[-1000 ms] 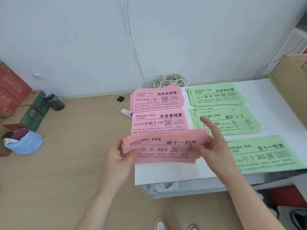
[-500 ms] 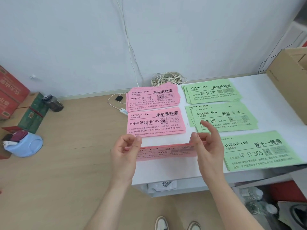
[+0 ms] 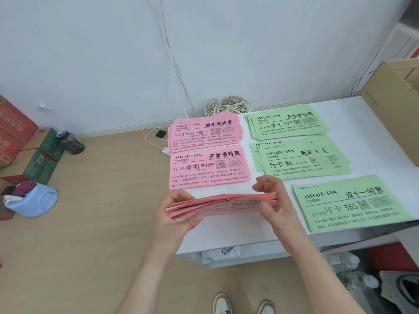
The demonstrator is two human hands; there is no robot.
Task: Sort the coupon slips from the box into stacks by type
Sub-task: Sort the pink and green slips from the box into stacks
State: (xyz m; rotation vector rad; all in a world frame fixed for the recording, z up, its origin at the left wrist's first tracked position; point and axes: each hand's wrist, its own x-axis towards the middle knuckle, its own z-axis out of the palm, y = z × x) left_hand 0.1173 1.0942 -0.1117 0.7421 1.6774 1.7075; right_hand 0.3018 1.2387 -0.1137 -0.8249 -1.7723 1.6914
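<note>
Both ends of the pink bundle [image 3: 226, 205] are pinched, left hand [image 3: 179, 214] and right hand [image 3: 273, 213], just over the table [image 3: 226, 233] at six o'clock of the nearer pink stack [image 3: 209, 166]. Last pile, I reckon: next, lay it down square.

The person is wearing a pair of pale, off-white shoes: the left shoe [image 3: 221, 305] and the right shoe [image 3: 265, 307] are showing on the floor just in front of the white table [image 3: 238, 232]. Darker grey-brown trim is running around their rounded toes, and the picture's bottom edge is cutting off the heels. The left forearm [image 3: 147, 268] and right forearm [image 3: 317, 279] are showing bare in front of the table. The left hand [image 3: 179, 211] and right hand [image 3: 269, 200], over the table's near left corner, are showing bare too; nail detail is too small to tell.
</note>
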